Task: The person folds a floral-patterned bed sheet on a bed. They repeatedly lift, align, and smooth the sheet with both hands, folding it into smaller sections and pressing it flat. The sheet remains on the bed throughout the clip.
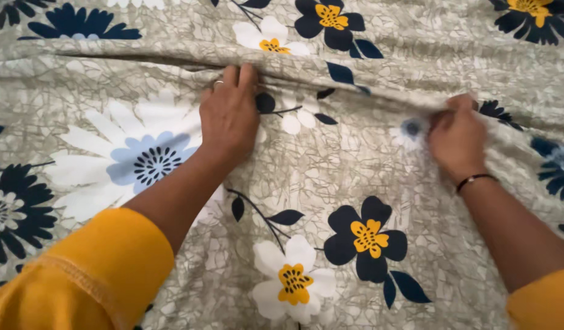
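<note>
The floral bedsheet [331, 171] fills the whole view, spread out under both arms, a beige-grey cloth with a crackled line pattern and large flowers printed in navy, white, pale blue and yellow. A long raised fold [355, 82] runs across it from the left edge toward the right, and both hands are at that ridge. The left hand [228, 116] lies palm down on the sheet with its fingers [239, 76] pushed up against the fold, the tips tucked into or under the crease; a thin ring [217, 83] shows on one finger, and I cannot tell whether those fingers actually clamp cloth or only press it. The right hand [456, 139], well apart from the left, has its fingers drawn together, pinching a bunched bit of the sheet at the same ridge, so the cloth puckers around it. A dark thin bracelet [474, 180] sits on that wrist. Both forearms come in from the lower corners, each ending in a mustard-yellow sleeve [86, 275]. Between the arms lies a navy flower with a yellow centre [367, 237], and just below it a white one [292, 281].
</note>
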